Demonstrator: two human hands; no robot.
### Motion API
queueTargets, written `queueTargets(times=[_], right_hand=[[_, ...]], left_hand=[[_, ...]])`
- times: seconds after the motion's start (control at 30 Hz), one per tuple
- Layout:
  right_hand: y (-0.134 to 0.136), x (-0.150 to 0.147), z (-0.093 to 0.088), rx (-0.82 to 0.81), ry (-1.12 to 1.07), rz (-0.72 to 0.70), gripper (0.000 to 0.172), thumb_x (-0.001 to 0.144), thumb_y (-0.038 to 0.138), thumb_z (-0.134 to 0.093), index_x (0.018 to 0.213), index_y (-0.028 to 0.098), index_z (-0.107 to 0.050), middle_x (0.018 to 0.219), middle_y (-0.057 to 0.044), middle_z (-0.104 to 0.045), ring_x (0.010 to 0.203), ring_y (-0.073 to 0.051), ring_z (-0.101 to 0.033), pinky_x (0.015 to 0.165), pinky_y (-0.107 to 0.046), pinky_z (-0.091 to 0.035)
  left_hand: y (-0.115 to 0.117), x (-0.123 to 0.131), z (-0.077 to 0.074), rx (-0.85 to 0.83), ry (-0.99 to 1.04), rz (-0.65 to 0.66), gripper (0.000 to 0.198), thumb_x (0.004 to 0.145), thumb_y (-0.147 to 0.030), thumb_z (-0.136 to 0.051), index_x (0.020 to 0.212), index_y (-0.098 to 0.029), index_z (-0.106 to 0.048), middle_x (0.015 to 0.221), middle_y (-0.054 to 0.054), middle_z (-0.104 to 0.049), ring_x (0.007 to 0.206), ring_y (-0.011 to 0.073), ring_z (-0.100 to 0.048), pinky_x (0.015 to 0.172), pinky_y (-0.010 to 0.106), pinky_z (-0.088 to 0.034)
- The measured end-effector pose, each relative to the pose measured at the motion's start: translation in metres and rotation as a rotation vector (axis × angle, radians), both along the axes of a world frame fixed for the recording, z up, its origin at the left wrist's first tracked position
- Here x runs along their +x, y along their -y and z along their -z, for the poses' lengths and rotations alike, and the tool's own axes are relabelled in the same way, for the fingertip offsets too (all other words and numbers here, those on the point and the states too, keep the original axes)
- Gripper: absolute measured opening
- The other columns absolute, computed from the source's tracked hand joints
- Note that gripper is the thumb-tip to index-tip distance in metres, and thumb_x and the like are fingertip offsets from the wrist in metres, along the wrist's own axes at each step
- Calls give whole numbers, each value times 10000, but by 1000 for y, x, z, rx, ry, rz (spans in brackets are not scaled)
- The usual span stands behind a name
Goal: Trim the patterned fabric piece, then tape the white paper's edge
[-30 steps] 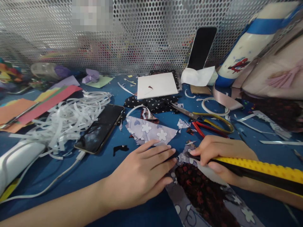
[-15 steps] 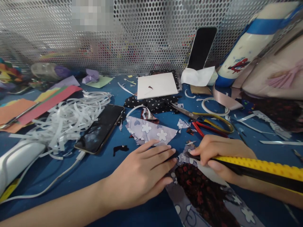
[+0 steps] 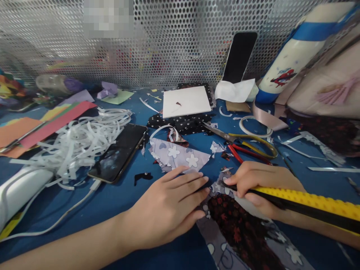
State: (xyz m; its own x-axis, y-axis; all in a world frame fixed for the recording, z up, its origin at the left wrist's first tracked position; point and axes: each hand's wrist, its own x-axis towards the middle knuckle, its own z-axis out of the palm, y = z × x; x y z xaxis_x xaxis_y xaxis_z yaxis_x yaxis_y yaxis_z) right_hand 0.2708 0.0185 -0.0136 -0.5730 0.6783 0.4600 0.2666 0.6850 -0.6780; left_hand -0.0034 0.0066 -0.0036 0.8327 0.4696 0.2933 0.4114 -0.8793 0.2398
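Note:
A grey-purple fabric piece [image 3: 222, 243] with white flowers lies before me, with a dark red-patterned fabric [image 3: 239, 228] on top of it. My left hand [image 3: 168, 206] rests palm down, fingers stretched out, their tips at the fabric's left upper edge. My right hand [image 3: 258, 183] is closed around a long yellow-and-black tool [image 3: 312, 204] with a bumpy grip; its exact kind is not clear. The tool's narrow front end meets the fabric's upper end, partly hidden by my fingers. Beyond my left fingertips lies a flowered grey-purple scrap [image 3: 180, 153].
Scissors [image 3: 225, 135] and red-handled pliers [image 3: 239, 153] lie beyond my right hand. To the left are a phone [image 3: 119, 153] on a cable and a heap of white strips [image 3: 75, 144]. A white card [image 3: 187, 101], another upright phone [image 3: 240, 56] and a bottle [image 3: 295, 56] stand farther back.
The rear end of the yellow-and-black tool has dipped slightly, and my right thumb has shifted a little. My left hand stays in place on the fabric.

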Motion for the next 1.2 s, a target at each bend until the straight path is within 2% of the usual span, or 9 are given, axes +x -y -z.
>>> queueTargets(times=[0.13, 0.3, 0.57, 0.77, 0.97, 1.2], right_hand=[[1, 1, -2, -27, -3, 43, 199, 960, 289, -541, 799, 227, -638, 818, -52, -708, 794, -164, -696, 718, -242, -559], [-1, 2, 0, 48, -16, -1, 174, 967, 350, -550, 897, 231, -657, 895, -62, -729, 824, -165, -699, 779, -257, -571], [1, -2, -2, -22, -21, 35, 147, 929, 200, -551, 805, 225, -627, 802, -21, -692, 804, -132, -683, 725, -224, -540], [1, 2, 0, 41, 16, -1, 90, 941, 256, -582, 885, 225, -646, 943, -40, -719, 866, -129, -686, 808, -217, -540], [0, 0, -2, 1, 23, 13, 148, 929, 161, -542, 824, 226, -624, 825, -22, -692, 821, -131, -688, 749, -213, -534], [0, 3, -4, -11, 38, 7, 172, 938, 173, -512, 808, 230, -610, 811, -14, -700, 814, -119, -679, 728, -205, -513]], left_hand=[[0, -1, 0, 1, 5, 4, 351, 1044, -269, -431, 1282, -107, -633, 1366, 109, -649, 1306, 241, -587, 1181, 451, -412], [0, -1, 0, -1, 8, 5, 358, 1047, -274, -425, 1281, -102, -634, 1357, 114, -654, 1295, 240, -595, 1178, 454, -415], [0, 0, -1, 15, 0, -2, 374, 1062, -287, -387, 1260, -108, -650, 1348, 95, -663, 1283, 236, -604, 1169, 445, -425], [0, 0, -1, 14, 0, 0, 371, 1061, -284, -394, 1258, -102, -650, 1344, 96, -666, 1280, 240, -607, 1160, 447, -434], [0, -1, 0, 27, 7, -3, 372, 1066, -283, -384, 1260, -106, -647, 1344, 90, -666, 1281, 230, -604, 1169, 435, -420], [0, 0, 1, 28, 1, 3, 384, 1069, -288, -373, 1255, -103, -653, 1339, 88, -669, 1269, 241, -614, 1145, 452, -444]])
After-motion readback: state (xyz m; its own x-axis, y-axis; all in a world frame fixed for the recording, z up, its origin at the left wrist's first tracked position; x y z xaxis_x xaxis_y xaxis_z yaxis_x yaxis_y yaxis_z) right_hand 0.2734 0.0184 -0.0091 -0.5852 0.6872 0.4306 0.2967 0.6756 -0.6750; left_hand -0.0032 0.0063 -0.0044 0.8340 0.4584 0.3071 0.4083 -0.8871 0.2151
